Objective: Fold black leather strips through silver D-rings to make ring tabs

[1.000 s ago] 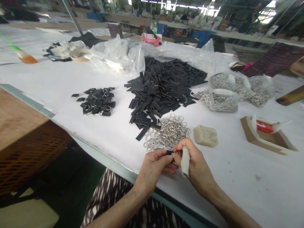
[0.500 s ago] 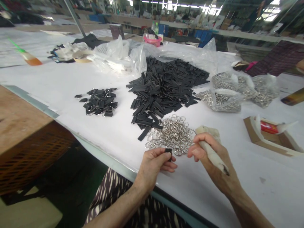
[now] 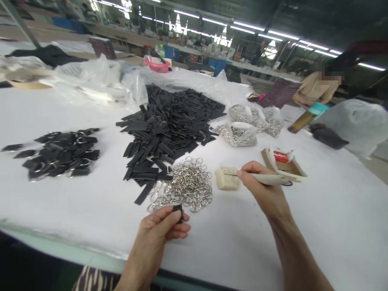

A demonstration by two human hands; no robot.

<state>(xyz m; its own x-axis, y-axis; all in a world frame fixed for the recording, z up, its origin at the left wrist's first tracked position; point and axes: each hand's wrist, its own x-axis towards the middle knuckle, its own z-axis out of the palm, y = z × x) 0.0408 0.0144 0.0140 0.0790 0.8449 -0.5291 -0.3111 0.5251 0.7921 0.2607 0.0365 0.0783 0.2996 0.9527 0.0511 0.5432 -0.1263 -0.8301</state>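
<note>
Between the thumb and fingers of my left hand is a folded piece of black strap. My right hand grips a thin-tipped tool with a pale wrapped handle, perhaps an awl. Its dark tip lies over a cream-coloured block; whether it touches cannot be made out. Just beyond my left hand lies a heap of silver metal rings. A large pile of flat black strap pieces spreads behind the rings. At the left is a smaller pile of black straps with rings.
Clear bags of metal rings lie at the back right. Near my right hand stands an open cardboard box with a red item inside. A bottle with a teal cap and plastic sheeting lie farther back. Another person is at the right.
My view has swung to the right. My right hand has moved the tool away from my left hand, bringing its tip over the cream block. My left hand keeps its strap.
</note>
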